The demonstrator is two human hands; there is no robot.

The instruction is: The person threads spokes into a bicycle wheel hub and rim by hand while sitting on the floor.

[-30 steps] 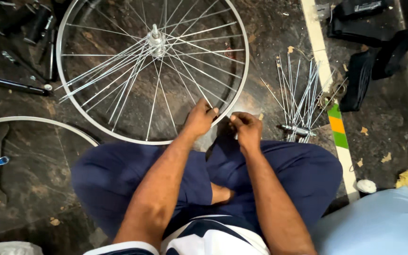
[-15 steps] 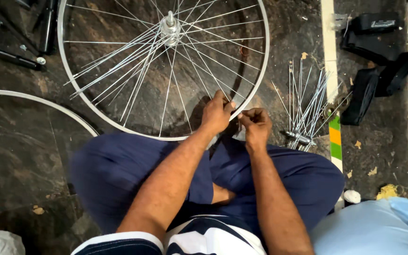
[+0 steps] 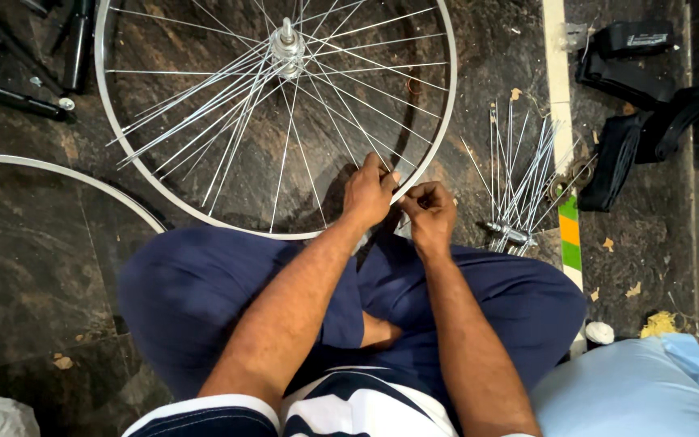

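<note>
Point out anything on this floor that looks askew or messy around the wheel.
The wheel has its spokes bunched unevenly, with wide gaps on the near side where both hands work at the rim. Loose spokes lie fanned on the floor to the right, and small scraps are scattered nearby.

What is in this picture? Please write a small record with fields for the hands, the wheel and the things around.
left hand: fingers on the wheel rim, at a spoke end
right hand: fingers pinched just outside the rim; what they hold is hidden
wheel: silver, spoked, flat on the dark floor
hub: centre, spokes fan out
loose spokes: bundle right of the hands
second rim: partly seen, left
</note>
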